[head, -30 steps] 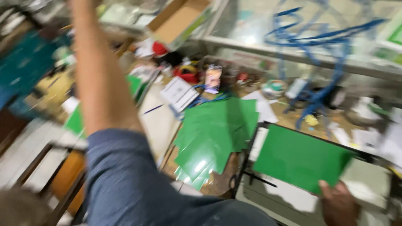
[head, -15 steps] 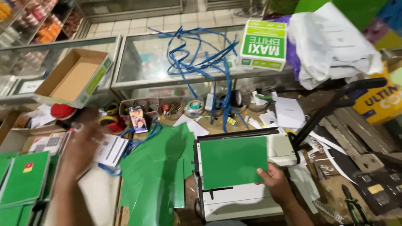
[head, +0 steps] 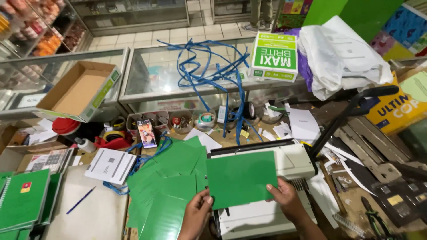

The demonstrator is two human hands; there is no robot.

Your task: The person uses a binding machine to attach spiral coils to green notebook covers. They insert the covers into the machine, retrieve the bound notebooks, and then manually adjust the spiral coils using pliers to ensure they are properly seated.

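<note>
Left hand (head: pixel 195 213) now beside right hand (head: pixel 284 200), both clamped on green sheet (head: pixel 240 178), above white binding machine (head: pixel 293 162), loose green sheets (head: pixel 169 191) alongside.

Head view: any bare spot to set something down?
Free: pale board between white booklet, green notebooks and green sheets; only a blue pen there. Crowded: strip under glass counter, and right of binding machine.
</note>
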